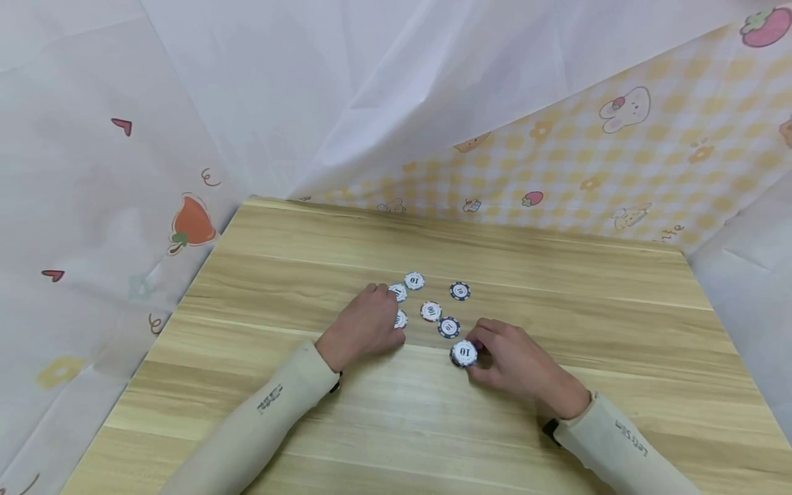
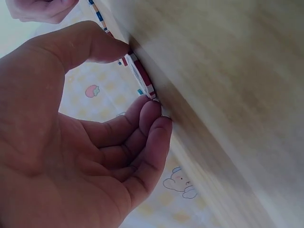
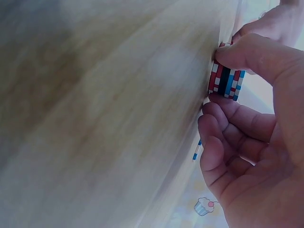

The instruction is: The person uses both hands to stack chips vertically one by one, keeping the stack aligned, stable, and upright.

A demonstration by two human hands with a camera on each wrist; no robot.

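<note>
Right hand [image 1: 516,357] grasps a chip stack [image 1: 464,353]; left hand [image 1: 365,326] pinches a red-and-white chip [image 2: 140,76].
Stack is on the surface [image 1: 396,426], at nine o'clock of the right hand, with edges coloured red, white, black and blue; its top face reads "10", upside down. From it, at eleven o'clock, lies a blue-edged chip [image 1: 449,327], then a chip reading "100" [image 1: 431,311]. Lettering on the right sleeve [image 1: 609,440] is not clearly readable.

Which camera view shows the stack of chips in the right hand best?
The right wrist view: the stack of chips appears side-on in the right hand, so red, black and blue edges show. The head view shows mainly its top, marked 10. In the left wrist view, I cannot identify it.
</note>
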